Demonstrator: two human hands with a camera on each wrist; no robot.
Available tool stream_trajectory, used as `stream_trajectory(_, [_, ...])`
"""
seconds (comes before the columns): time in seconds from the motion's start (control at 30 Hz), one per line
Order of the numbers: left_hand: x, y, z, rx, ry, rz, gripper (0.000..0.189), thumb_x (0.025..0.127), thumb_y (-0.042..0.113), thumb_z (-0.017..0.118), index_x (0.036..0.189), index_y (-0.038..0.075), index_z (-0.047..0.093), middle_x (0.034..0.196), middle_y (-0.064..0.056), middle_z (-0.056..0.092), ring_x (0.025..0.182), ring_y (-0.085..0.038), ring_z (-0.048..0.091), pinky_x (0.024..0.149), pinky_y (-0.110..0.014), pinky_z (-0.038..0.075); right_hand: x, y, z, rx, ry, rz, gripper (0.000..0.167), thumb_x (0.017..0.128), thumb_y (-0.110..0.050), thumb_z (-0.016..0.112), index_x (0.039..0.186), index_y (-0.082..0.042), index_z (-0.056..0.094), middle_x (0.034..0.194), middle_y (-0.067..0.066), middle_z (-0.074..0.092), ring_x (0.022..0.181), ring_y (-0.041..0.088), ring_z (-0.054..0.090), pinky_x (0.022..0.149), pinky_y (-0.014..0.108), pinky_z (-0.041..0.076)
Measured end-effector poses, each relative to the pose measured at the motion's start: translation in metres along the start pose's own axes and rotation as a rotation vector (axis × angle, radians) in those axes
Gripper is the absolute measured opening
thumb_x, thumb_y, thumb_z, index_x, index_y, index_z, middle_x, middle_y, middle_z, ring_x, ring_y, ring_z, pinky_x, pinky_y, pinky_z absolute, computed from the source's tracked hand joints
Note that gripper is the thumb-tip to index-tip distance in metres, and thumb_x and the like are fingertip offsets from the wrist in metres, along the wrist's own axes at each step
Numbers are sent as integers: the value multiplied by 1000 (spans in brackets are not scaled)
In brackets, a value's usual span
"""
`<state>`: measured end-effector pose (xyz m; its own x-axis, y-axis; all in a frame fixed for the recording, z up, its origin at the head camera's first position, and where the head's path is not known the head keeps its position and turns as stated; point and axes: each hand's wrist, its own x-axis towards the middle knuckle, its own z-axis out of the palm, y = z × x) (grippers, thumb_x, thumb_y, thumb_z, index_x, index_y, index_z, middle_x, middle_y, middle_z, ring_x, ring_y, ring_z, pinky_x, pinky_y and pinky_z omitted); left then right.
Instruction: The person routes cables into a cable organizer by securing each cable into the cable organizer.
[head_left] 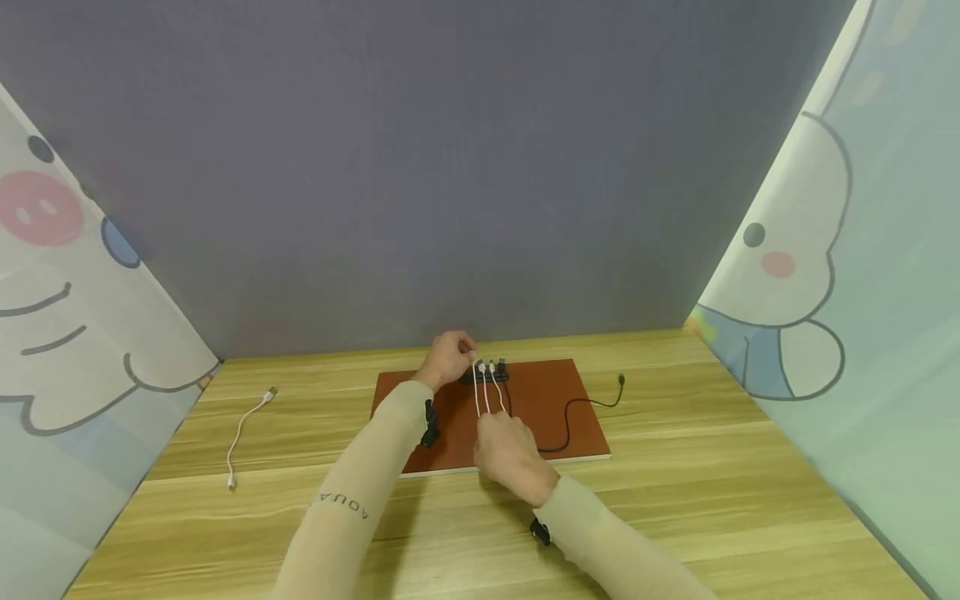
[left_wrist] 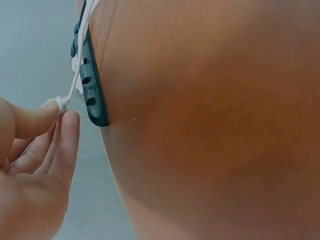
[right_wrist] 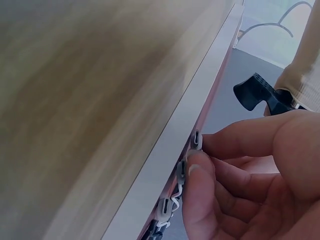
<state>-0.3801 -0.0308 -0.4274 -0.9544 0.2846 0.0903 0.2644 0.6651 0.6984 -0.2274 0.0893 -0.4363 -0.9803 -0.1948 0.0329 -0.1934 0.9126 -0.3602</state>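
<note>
My left hand (head_left: 448,358) is at the far edge of a brown board (head_left: 551,400), pinching the white plug (left_wrist: 61,103) of a charging cable between thumb and fingertips. Right beside that plug lies a black notched cable holder (left_wrist: 95,95), with other cables running across it. White cables (head_left: 486,392) stretch over the board toward my right hand (head_left: 508,450). At the board's near edge the right thumb and index finger pinch a small white connector (right_wrist: 196,140). Two more connectors lie alongside, one next to the thumb (right_wrist: 182,170) and another white one (right_wrist: 164,207) farther down.
A loose white cable (head_left: 238,433) lies on the wooden table (head_left: 300,533) to the left. One black cable (head_left: 573,403) runs off the board's right side. A grey wall (head_left: 450,208) stands behind, with cartoon-printed curtains (head_left: 795,250) on both sides.
</note>
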Motion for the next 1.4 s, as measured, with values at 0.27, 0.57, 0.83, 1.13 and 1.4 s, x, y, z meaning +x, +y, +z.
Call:
stream_trajectory(0.27, [2,-4,5,29,-2,-8,20,98,5,63,117,0,70,109,-14,66,100,-31,62,85,-43,53,0,-1,0,-19,4,-5,31,90,-6,67,62,-12,55,59,0,51,50,14,45,44,32,42])
stream_trajectory(0.57, [1,-3,8,51,-5,-20,20,97,4,63,116,-1,70,108,-15,66,98,-31,63,82,-43,54,0,-2,0,-41,-5,-12,30,91,-7,66,64,-12,55,60,1,52,50,14,49,44,34,44])
stream_trajectory(0.83, [2,0,11,91,-23,-22,21,98,3,61,116,-2,69,108,-16,66,96,-30,62,80,-43,53,-2,0,1,-70,9,-62,32,87,-4,66,60,-14,54,60,0,53,52,15,51,44,34,45])
stream_trajectory(1.13, [6,2,14,171,-40,-44,20,96,2,59,114,1,69,112,-15,67,95,-29,64,78,-41,55,-2,-2,1,-155,-10,-122,42,89,-8,71,56,-17,47,52,-5,43,46,9,37,39,26,36])
stream_trajectory(1.4, [8,1,17,175,-43,-45,20,96,4,59,114,2,69,113,-14,66,93,-28,63,78,-41,54,0,-3,1,-204,-11,-127,41,88,-11,73,56,-17,48,53,-5,44,47,10,37,39,26,36])
